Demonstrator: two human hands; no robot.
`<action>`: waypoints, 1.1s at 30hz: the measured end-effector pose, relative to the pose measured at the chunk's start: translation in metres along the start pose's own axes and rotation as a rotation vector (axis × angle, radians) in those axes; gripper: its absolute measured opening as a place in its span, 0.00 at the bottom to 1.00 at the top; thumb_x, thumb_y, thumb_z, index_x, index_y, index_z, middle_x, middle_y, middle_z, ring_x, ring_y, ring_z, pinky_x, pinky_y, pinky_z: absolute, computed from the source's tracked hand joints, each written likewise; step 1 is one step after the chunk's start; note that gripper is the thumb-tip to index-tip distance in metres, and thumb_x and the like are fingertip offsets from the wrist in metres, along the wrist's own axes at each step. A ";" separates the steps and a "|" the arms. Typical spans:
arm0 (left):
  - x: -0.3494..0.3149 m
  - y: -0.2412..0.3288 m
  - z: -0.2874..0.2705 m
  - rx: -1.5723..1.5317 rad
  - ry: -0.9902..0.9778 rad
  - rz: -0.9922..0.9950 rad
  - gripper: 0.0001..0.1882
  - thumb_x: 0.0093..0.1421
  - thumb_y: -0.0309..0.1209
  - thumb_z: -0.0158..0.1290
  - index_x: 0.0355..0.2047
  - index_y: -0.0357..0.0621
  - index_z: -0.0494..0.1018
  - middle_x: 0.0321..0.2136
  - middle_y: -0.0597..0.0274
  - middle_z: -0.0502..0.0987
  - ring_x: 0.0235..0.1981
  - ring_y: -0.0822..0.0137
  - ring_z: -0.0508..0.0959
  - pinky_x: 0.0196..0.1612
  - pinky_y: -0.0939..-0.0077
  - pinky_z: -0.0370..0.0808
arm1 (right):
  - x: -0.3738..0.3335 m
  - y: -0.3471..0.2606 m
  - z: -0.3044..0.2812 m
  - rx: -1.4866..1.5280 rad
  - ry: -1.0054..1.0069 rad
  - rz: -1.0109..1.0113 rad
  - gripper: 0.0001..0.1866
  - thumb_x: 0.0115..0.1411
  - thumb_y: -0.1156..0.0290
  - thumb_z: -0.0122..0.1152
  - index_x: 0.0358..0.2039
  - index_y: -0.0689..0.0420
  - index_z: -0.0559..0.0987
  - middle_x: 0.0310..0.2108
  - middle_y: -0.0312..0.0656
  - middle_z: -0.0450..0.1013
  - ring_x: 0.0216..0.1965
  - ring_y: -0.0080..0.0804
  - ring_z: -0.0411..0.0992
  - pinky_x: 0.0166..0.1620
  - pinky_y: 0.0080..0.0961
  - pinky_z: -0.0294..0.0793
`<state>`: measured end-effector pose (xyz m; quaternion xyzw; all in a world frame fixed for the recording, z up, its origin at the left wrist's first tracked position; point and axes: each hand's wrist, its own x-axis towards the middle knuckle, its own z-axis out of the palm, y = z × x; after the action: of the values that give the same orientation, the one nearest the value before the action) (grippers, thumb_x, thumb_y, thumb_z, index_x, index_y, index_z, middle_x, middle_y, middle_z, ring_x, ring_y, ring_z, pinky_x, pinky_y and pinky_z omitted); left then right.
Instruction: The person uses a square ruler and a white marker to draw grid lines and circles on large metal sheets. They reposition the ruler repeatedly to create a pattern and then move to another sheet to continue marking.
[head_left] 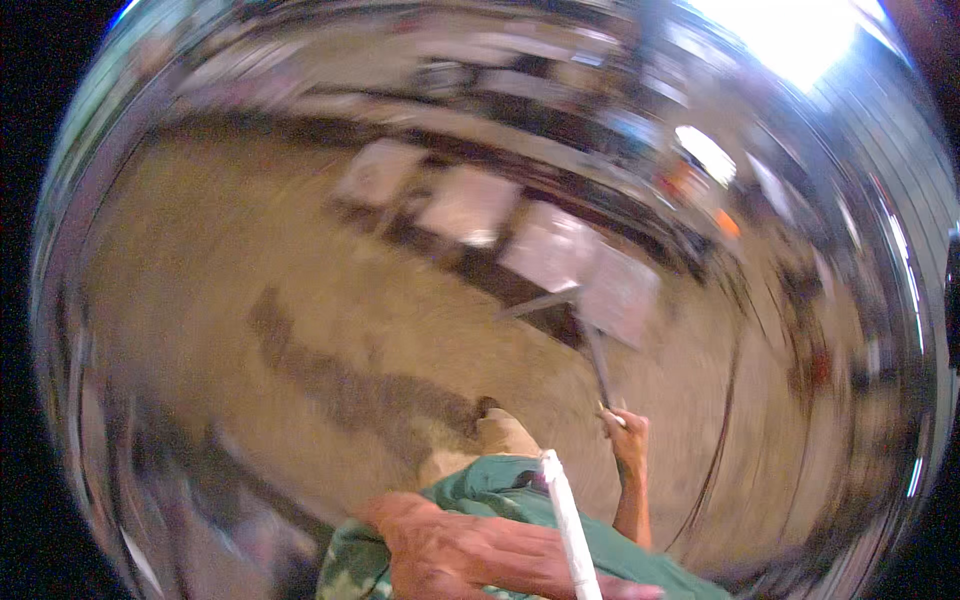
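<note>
1. The left hand [470, 555] lies low in the head view, palm down with the back of the hand up, fingers stretched flat toward the right over a thin white stick-like rod [570, 525]. Whether the fingers actually close around the rod cannot be told; they rest against it.
2. The white rod runs from just above the hand down to the lower edge, tilted slightly, and crosses a green cloth garment [500, 485] at the person's leg.
3. The right hand [628, 435] is raised farther out, forearm nearly upright, fingers curled shut around the lower end of a long dark thin handle [597, 365].
4. That handle rises up and left from the fist toward a row of pale square slabs [470, 205] lying on the sandy brown ground [200, 260].
5. A tan shoe toe [505, 432] shows just above the green cloth.
6. The whole picture is smeared by motion, so finer detail cannot be read.
</note>
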<state>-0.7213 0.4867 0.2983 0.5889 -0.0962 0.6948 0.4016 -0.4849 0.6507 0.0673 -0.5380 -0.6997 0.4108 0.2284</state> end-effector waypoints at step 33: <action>-0.564 -0.037 0.055 -0.021 3.404 1.650 0.11 0.56 0.27 0.56 0.38 0.37 0.69 0.23 0.54 0.77 0.21 0.64 0.78 0.20 0.70 0.77 | -0.154 -0.388 0.734 -0.165 -1.503 -0.923 0.18 0.59 0.57 0.62 0.20 0.59 0.79 0.12 0.30 0.64 0.16 0.20 0.59 0.20 0.28 0.55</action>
<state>-0.6649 0.2274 -0.2036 0.8208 -0.1258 -0.4497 0.3289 -1.2149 0.2315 -0.0051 0.1955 -0.8394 0.4709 -0.1882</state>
